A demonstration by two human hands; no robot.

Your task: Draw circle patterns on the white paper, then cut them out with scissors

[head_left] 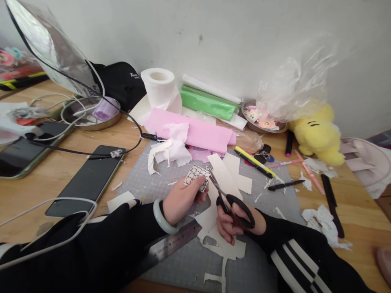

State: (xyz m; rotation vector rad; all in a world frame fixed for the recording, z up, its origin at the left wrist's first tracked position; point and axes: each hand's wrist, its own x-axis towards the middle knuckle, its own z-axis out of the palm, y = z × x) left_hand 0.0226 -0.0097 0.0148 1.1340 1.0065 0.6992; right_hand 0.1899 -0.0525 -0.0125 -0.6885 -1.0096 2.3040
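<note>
My left hand [186, 199] pinches a small piece of white paper [195, 176] drawn with a black scale pattern. In my right hand [227, 224] is a pair of scissors [224, 197] with black handles, my fingers through the loops. The blade tips are right at the paper's right edge; whether they touch it I cannot tell. Under both hands lie white paper strips and offcuts [224, 175] on a grey cutting mat [262, 244]. A metal ruler [174, 244] rests partly below my left forearm.
Pink crepe paper [195, 132], a white roll [160, 91] and a green packet [207, 101] lie behind the mat. A phone [88, 181] and cables are at left. Right are a yellow marker [253, 162], a black pen [285, 185], a metal bowl [265, 126] and a yellow plush toy [320, 136].
</note>
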